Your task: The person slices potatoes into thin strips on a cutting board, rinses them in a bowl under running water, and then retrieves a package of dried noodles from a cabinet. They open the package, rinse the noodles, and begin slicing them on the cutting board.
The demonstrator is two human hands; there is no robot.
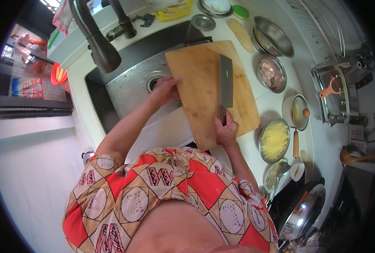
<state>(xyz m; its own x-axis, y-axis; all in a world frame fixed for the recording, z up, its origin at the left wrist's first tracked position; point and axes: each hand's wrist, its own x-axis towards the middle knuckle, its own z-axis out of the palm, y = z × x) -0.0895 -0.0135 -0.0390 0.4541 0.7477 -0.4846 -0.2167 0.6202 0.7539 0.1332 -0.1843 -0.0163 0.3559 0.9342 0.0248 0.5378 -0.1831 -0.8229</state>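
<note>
A wooden cutting board [200, 82] lies partly over the right side of the sink [127, 85] and partly on the counter. My right hand [227, 128] grips the dark handle of a cleaver [226, 83], whose broad blade points away from me over the board. At the board's left edge, my left hand [166, 90] reaches over the sink with its fingertips at the wood; whether it grips the edge is not clear. To the right of the board stand a metal bowl of raw meat [270, 73] and a bowl of pale yellow shredded strips [275, 140].
A dark faucet [103, 53] overhangs the sink's left part. Nested steel bowls [274, 36], a long peeled vegetable piece [240, 34] and a metal sink strainer [203, 22] lie beyond the board. A lidded pot [296, 112] and a wok with a shiny lid [304, 212] are at the right.
</note>
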